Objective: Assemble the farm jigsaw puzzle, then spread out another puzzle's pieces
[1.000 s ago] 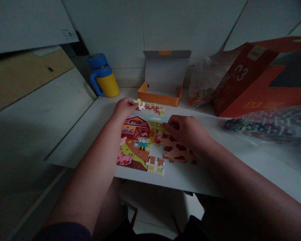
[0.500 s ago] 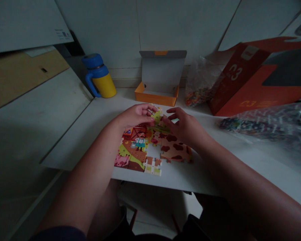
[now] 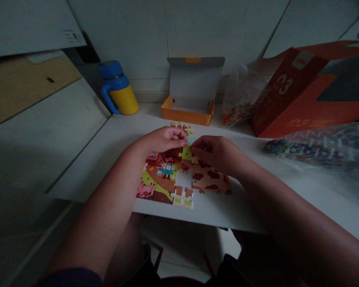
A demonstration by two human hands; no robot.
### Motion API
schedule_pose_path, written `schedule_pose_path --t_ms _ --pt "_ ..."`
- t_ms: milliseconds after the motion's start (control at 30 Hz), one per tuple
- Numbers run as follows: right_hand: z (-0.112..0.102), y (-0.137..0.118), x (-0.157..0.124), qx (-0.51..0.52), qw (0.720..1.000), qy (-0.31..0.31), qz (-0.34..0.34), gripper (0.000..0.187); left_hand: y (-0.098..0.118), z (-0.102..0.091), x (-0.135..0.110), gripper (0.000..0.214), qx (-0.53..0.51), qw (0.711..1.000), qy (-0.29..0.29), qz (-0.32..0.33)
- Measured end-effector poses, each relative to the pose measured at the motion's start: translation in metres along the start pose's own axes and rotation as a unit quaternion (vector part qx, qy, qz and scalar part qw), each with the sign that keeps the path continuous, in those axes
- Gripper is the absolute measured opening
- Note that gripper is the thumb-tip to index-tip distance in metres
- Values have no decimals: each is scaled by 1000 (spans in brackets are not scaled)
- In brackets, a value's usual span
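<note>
We sit at one white bench [image 3: 257,207]; its near edge runs just below the puzzle, with bare room at lower right and left of centre. One red box [image 3: 302,99] fills the upper right, with two bags by it: a clear bag [image 3: 239,99] to its left and a second bag [image 3: 317,145] below. One orange box [image 3: 187,115] and one yellow bottle [image 3: 122,95] stand along the back. One farm puzzle [image 3: 158,181] lies at centre. Our left hand [image 3: 164,139] and right hand [image 3: 217,153], fingers curled, meet on one yellow-green piece [image 3: 186,153] at the puzzle's top edge. We cannot tell which hand grips it.

Dim room; white table [image 3: 113,135] against pale panelled wall [image 3: 197,28].
Wall seams run beyond the left hand [image 3: 164,139]; a brown board [image 3: 24,83] and white slab [image 3: 48,131] slope off to its left; pale floor [image 3: 185,247] shows nearer, under the table edge.
</note>
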State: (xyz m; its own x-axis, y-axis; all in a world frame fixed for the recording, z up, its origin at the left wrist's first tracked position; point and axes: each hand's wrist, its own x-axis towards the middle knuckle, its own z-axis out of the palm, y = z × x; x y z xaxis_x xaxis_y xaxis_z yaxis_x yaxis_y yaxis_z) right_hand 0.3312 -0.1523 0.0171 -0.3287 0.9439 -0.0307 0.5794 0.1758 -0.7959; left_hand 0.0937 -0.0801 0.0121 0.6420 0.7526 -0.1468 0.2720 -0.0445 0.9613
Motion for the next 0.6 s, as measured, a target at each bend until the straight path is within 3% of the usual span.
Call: schedule_pose_path --t_ms 100,233,600 --pt "0 -1 -2 -3 997 -79 0 17 0 -1 2 19 33 998 49 0" --pt "2 -1 -4 -15 990 -141 -17 13 -5 -3 5 21 72 996 60 -4" --pt "8 -9 -9 -54 986 -156 -27 13 -9 -5 7 22 127 991 37 -8"
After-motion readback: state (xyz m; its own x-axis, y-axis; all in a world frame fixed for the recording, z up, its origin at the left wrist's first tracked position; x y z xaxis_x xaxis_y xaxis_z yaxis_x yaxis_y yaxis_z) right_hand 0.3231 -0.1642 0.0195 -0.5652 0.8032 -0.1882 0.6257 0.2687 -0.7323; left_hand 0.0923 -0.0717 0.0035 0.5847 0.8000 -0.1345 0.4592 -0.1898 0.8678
